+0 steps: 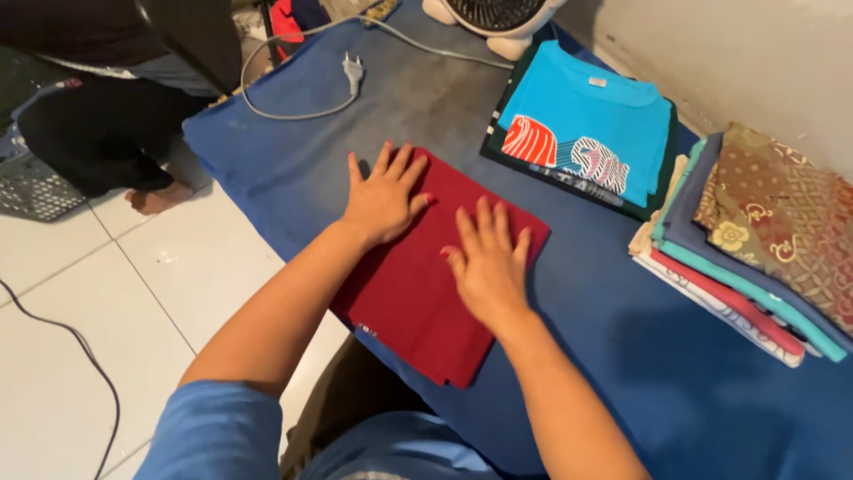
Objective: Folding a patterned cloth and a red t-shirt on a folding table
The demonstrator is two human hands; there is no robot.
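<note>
Two flat hands pressing one folded maroon garment.
Left hand (384, 197) and right hand (488, 260) lie open, fingers spread, gripping nothing; the maroon garment (418, 293) sits directly beneath them, smooth and rectangular, on the blue cloth (293, 160). At two o'clock, one turquoise shirt stack (591, 124); at three o'clock, one mixed stack (755, 249).
</note>
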